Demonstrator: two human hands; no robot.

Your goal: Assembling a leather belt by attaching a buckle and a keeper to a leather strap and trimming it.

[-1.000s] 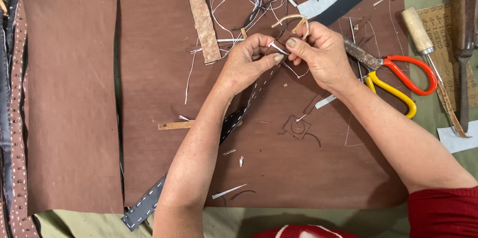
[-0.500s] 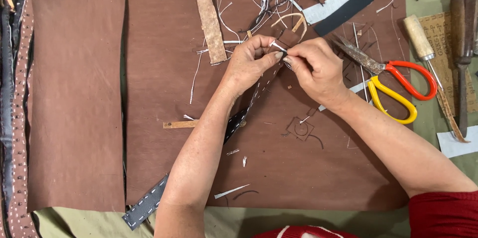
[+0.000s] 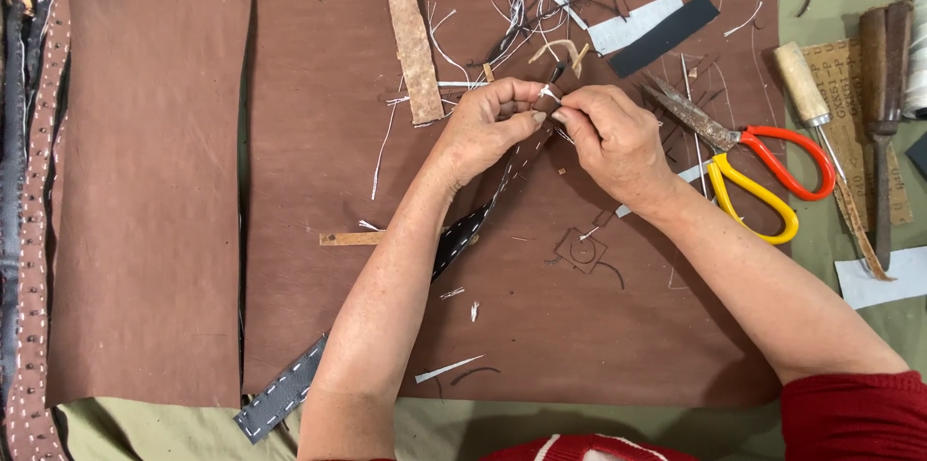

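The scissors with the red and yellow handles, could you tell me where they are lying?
The scissors lie on the brown leather sheet's right edge, just right of the right hand.

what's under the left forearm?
The dark stitched strap runs under the left forearm, from the left hand to its end at the brown leather sheet edge. Its middle stretch is covered by the arm.
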